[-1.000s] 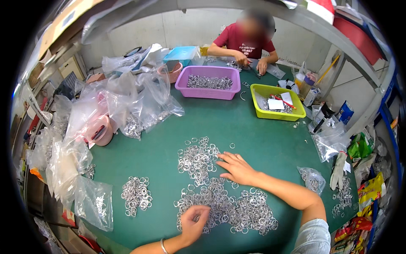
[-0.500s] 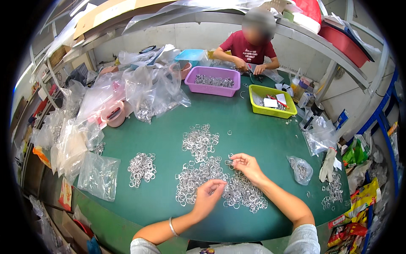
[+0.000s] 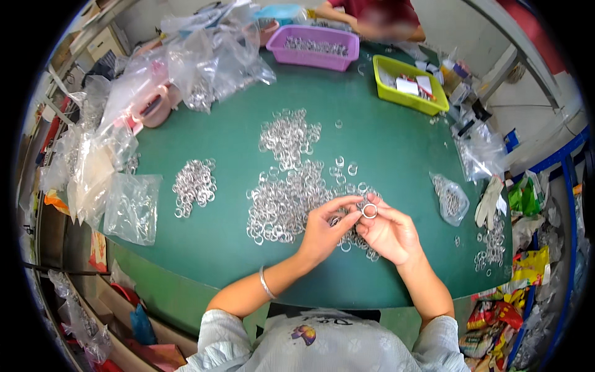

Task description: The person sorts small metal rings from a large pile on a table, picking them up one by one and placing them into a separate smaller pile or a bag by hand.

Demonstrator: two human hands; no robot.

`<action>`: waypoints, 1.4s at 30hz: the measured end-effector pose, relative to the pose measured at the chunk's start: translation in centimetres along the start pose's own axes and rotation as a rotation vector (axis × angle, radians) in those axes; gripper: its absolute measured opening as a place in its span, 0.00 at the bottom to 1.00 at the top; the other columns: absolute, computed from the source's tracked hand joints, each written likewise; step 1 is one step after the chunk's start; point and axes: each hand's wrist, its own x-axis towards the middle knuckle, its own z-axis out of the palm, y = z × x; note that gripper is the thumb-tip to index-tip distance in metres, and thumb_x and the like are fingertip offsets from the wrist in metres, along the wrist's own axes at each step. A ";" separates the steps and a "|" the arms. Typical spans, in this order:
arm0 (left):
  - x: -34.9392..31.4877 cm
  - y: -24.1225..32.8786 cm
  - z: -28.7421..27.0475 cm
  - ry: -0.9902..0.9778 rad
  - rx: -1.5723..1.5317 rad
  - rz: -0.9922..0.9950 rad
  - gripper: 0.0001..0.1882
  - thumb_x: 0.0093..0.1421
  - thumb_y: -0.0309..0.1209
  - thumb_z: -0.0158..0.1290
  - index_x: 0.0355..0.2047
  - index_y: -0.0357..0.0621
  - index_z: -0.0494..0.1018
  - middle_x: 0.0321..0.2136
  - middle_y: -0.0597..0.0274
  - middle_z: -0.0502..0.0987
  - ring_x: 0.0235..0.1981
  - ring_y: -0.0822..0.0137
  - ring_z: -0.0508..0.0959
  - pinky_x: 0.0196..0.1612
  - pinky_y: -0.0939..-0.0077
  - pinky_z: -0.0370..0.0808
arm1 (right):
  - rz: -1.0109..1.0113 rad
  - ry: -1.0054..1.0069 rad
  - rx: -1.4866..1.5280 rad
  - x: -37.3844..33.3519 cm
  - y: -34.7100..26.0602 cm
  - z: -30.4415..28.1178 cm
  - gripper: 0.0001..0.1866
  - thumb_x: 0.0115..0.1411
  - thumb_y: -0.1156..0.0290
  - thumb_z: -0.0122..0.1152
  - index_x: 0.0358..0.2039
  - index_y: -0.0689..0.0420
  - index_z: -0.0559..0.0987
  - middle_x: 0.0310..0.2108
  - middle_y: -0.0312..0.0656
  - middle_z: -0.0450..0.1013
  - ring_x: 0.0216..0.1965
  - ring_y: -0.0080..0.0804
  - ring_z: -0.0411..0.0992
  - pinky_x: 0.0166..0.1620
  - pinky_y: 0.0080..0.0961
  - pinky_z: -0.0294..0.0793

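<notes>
A small silvery metal ring [image 3: 369, 211] is held up between my two hands above the table. My right hand [image 3: 394, 235] pinches it, fingers curled and palm turned partly up. My left hand [image 3: 327, 228] meets it from the other side, thumb and forefinger closed at the ring's edge. Beneath and behind my hands lies a heap of similar rings, partly hidden by my fingers. Left of it spreads a larger heap of rings [image 3: 285, 201], and beyond that sits another ring pile [image 3: 289, 137]. A smaller ring pile [image 3: 194, 186] stands apart at the left.
On the green table [image 3: 229, 136], a purple basket [image 3: 313, 62] of metal parts and a yellow-green basket [image 3: 409, 106] stand at the back. Plastic bags [image 3: 217, 62] crowd the left. A bag of rings [image 3: 451, 201] and a glove [image 3: 488, 204] lie right. A co-worker [image 3: 384, 18] sits opposite.
My hands have come together and now hold a ring up between them; earlier they were apart over the heaps. The view has tilted downward, so the table sits higher in the picture.
</notes>
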 end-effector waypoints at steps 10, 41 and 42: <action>-0.8 0.1 -0.6 -0.119 0.104 0.039 0.10 0.52 0.22 0.51 0.36 0.37 0.72 0.28 0.65 0.73 0.27 0.79 0.71 0.28 0.87 0.68 | -0.090 0.031 -0.194 -1.3 1.2 -0.8 0.10 0.55 0.76 0.50 0.39 0.61 0.69 0.32 0.41 0.69 0.37 0.29 0.68 0.42 0.24 0.66; -0.8 -0.3 -2.0 -0.322 -0.471 -0.620 0.12 0.55 0.31 0.52 0.38 0.38 0.72 0.22 0.63 0.73 0.14 0.84 0.57 0.14 0.89 0.51 | -0.684 0.248 -1.452 -1.0 2.1 -0.1 0.03 0.47 0.81 0.57 0.26 0.63 0.76 0.26 0.39 0.69 0.31 0.26 0.64 0.35 0.20 0.63; -0.9 -0.5 -2.1 -0.338 -0.523 -0.621 0.12 0.55 0.31 0.52 0.38 0.38 0.72 0.22 0.63 0.73 0.14 0.84 0.56 0.14 0.89 0.51 | -0.680 0.244 -1.433 -1.0 2.1 -0.1 0.03 0.48 0.81 0.57 0.26 0.63 0.76 0.26 0.39 0.69 0.31 0.26 0.64 0.35 0.20 0.63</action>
